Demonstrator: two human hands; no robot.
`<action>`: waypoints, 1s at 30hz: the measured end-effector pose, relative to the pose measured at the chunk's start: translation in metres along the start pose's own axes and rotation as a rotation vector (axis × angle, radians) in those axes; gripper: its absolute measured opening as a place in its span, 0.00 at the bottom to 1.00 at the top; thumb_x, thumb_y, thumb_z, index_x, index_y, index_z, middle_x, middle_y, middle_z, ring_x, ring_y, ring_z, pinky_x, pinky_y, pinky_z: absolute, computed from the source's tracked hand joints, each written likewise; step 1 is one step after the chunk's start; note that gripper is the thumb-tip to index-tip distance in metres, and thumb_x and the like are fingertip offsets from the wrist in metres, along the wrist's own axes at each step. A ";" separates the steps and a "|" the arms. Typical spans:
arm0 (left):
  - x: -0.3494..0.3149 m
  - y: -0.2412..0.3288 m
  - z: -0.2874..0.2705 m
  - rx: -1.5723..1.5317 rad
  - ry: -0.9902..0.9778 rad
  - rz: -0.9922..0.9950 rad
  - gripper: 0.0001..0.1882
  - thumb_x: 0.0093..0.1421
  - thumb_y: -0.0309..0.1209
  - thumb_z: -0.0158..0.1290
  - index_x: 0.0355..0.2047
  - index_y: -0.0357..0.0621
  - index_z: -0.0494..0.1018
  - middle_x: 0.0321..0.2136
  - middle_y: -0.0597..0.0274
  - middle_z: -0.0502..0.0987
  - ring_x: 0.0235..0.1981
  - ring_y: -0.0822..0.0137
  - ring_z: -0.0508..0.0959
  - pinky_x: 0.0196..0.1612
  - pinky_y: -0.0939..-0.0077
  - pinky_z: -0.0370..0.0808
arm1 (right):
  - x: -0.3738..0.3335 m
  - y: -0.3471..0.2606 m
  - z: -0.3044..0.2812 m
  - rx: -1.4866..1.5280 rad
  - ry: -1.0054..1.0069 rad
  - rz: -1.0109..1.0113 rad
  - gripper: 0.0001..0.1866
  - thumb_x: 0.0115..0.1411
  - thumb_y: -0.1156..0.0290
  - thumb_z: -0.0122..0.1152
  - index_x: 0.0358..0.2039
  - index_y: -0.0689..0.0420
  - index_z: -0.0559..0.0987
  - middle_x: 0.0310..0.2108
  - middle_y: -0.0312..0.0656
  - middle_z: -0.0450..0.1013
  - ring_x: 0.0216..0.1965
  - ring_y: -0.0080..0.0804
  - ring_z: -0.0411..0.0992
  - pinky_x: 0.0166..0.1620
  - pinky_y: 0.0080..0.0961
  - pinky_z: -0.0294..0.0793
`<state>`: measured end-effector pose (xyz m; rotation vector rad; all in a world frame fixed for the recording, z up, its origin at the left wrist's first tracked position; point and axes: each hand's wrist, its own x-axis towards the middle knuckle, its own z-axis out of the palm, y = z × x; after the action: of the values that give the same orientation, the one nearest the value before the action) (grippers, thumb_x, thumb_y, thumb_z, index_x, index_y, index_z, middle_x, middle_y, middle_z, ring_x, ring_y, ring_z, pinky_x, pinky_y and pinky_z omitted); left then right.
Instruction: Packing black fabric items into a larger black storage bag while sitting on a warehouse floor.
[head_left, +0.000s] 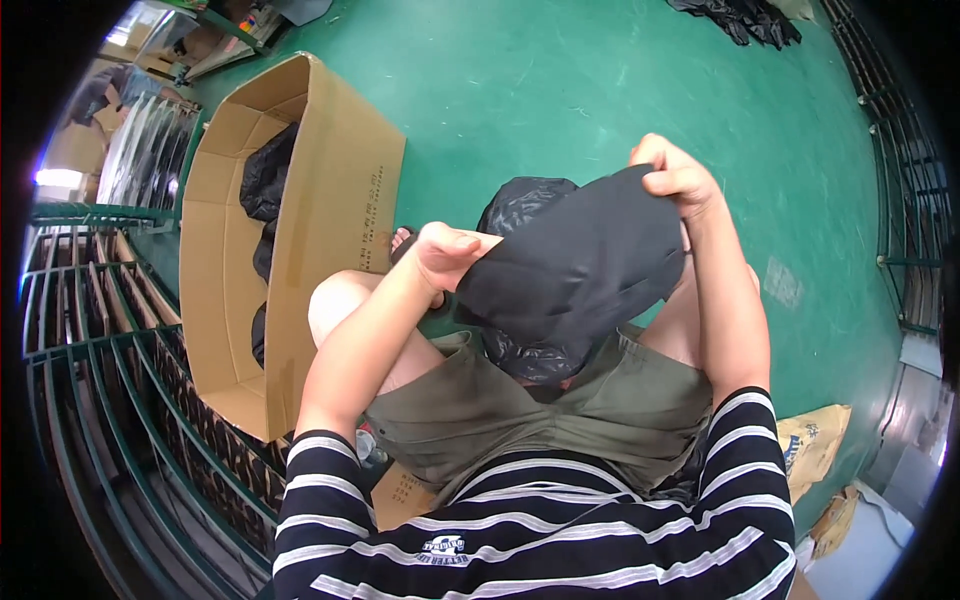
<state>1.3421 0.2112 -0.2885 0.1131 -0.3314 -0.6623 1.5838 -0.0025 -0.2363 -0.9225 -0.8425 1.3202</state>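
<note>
A dark, smooth, flexible black sheet point(578, 258) is stretched between my hands above my lap; whether it is cloth or plastic I cannot tell. My right hand point(678, 180) pinches its upper right corner between thumb and fingers. At the sheet's left edge, my left hand point(450, 258) grips it, with some fingers hidden behind it. Below the sheet, between my knees, sits a shiny black plastic bag point(525, 203), mostly covered by the sheet.
To my left stands a tall open cardboard box point(340, 190) with black bundles point(268, 175) inside. Green metal racks point(110, 400) line the left side, and more racking point(905, 220) runs along the right. Black plastic point(745, 20) lies on the far floor; a brown paper sack point(815, 445) lies at right.
</note>
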 end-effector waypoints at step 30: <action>-0.011 0.019 0.031 0.376 0.594 0.170 0.20 0.68 0.43 0.37 0.48 0.40 0.66 0.48 0.50 0.73 0.51 0.58 0.73 0.57 0.60 0.66 | -0.047 0.049 -0.016 0.508 0.121 0.120 0.13 0.49 0.74 0.68 0.33 0.61 0.73 0.30 0.38 0.74 0.33 0.23 0.74 0.38 0.25 0.75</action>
<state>1.3346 0.2334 -0.2578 0.6204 0.1130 -0.3668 1.5742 -0.0492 -0.2872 -0.6459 -0.3332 1.4736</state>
